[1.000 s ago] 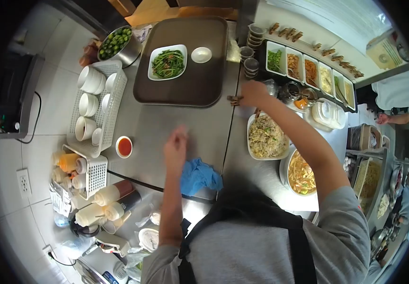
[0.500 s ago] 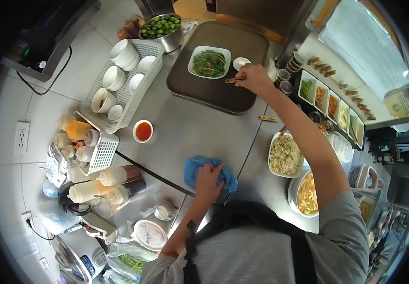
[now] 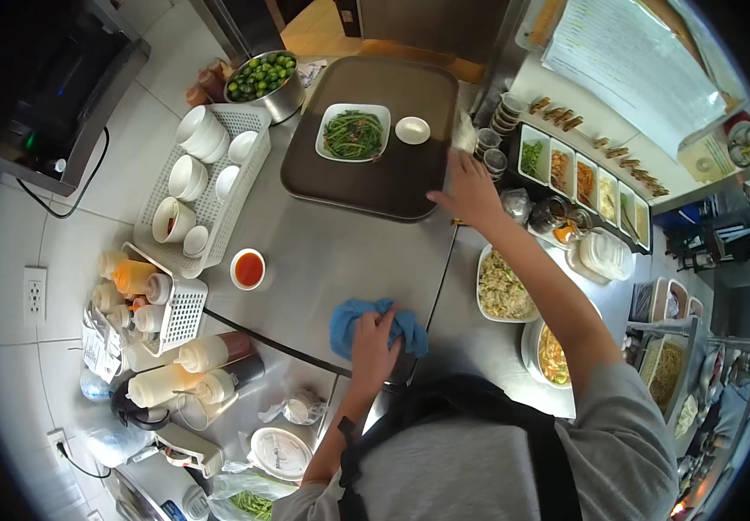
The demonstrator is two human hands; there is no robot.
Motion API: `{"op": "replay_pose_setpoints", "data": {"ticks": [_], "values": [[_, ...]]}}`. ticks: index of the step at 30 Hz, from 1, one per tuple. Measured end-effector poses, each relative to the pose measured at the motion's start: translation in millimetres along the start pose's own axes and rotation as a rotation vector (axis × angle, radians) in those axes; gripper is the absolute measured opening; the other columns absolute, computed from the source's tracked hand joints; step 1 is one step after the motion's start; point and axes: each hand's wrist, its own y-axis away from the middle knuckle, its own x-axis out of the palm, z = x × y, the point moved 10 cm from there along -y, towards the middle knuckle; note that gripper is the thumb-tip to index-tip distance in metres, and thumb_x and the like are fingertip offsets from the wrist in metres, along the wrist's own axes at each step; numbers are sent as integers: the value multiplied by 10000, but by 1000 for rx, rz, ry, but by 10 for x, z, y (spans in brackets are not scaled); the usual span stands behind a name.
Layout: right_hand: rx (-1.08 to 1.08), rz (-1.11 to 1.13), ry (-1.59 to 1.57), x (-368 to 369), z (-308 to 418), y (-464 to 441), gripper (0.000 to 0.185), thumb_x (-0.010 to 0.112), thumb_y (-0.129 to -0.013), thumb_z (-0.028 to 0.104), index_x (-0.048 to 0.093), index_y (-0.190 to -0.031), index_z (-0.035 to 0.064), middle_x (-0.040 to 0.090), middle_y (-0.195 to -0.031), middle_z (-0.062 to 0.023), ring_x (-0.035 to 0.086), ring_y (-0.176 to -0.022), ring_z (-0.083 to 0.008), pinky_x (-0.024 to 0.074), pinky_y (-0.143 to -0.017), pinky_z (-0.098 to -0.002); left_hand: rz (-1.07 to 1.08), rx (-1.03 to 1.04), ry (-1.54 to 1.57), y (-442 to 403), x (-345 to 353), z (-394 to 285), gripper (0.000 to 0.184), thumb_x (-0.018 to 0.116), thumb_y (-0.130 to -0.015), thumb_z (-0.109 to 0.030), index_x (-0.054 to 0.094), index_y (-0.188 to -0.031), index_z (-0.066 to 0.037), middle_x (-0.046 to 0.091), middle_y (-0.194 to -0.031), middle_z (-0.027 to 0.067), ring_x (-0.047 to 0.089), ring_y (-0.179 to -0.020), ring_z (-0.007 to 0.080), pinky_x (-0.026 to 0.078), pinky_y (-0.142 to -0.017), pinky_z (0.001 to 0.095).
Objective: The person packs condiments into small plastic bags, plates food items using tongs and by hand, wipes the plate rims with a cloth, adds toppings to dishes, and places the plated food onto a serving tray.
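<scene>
My left hand (image 3: pixel 373 347) presses down on a crumpled blue cloth (image 3: pixel 337 332) on the steel counter, its fingers gripping the folds. At the right edge of a brown tray (image 3: pixel 323 184), my right hand (image 3: pixel 472 193) has its fingers spread, with nothing visible in it. On the tray stand a square white dish of cooked green vegetables (image 3: pixel 353 133) and a small white saucer (image 3: pixel 412 130). A wooden clothespin (image 3: pixel 458 222) is mostly hidden under the right hand. Below the right forearm is a white dish of fried rice (image 3: pixel 503 286).
A small bowl of red sauce (image 3: pixel 247 269) stands left of the cloth. White bowls fill a plastic basket (image 3: pixel 249 187), with squeeze bottles (image 3: pixel 201 352) below it. A pot of limes (image 3: pixel 262 78) is behind. To the right are topping containers (image 3: pixel 585 182) and a noodle bowl (image 3: pixel 554 356).
My right hand has moved right, from beside the saucer to the tray's edge, and opened; the clothespin it held no longer shows there. My left hand stays on the cloth. The view has shifted slightly.
</scene>
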Motion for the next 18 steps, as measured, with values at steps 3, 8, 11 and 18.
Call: {"op": "replay_pose_setpoints", "data": {"ticks": [3,8,11,18], "values": [[134,64,51,44,-363,435,856,656,-787,489,353,-1349,-80,412,-1375,-257,355,-1314,-376,300,-1086,-447,82,-20,-41,-8,89,36,604,719,-706,-126,533,-1279,-80,487,-1044,161,485,-990,343,412,-869,404],[254,-66,45,47,-969,817,803,553,-854,525,390,-1319,-109,375,-1403,-275,313,-1345,-383,261,-1111,-433,125,24,-27,-36,51,-21,547,714,-744,-140,542,-1259,-75,522,-1055,166,520,-992,329,434,-858,396],[195,32,6,375,-1350,854,744,513,-896,483,409,-1304,-130,362,-1404,-296,313,-1332,-407,237,-1120,-432,122,19,240,-68,-212,-155,416,694,-800,-143,581,-1191,-57,590,-1026,136,582,-963,255,462,-842,353],[-202,-6,-25,-290,-215,562,357,600,-851,294,654,-1049,2,624,-1080,-205,572,-1035,-358,455,-907,-419,-699,27,618,-140,-3134,-479,115,603,-888,-109,613,-824,-13,657,-803,42,613,-783,128,469,-769,264]]}}
